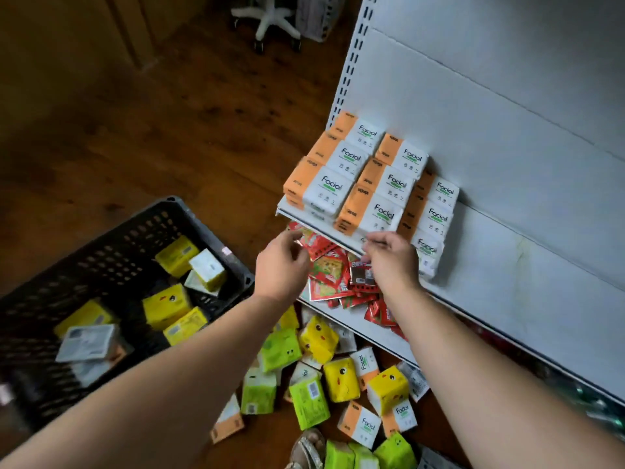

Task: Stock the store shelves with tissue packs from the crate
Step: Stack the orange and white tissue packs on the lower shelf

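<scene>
One wide-angle camera rides on the person's head, pointing steeply down and forward; close in, the black slatted plastic crate (118, 245) falls lower left, the white metal shelving unit (507, 164) right, brown wooden floor (169, 130) between.

The floor (152, 130) under you is dark brown wooden planks. At its far end stands a white swivel-chair base (270, 22) on castors. Just to the right of that is a white wrapped bundle (316, 15), too blurred to read. In the middle of your view, red packets (329, 269) lie in a loose, overlapping heap with a dark brown packet (362, 275) on top. A strapped sandal (307, 448) shows at the bottom edge.
</scene>
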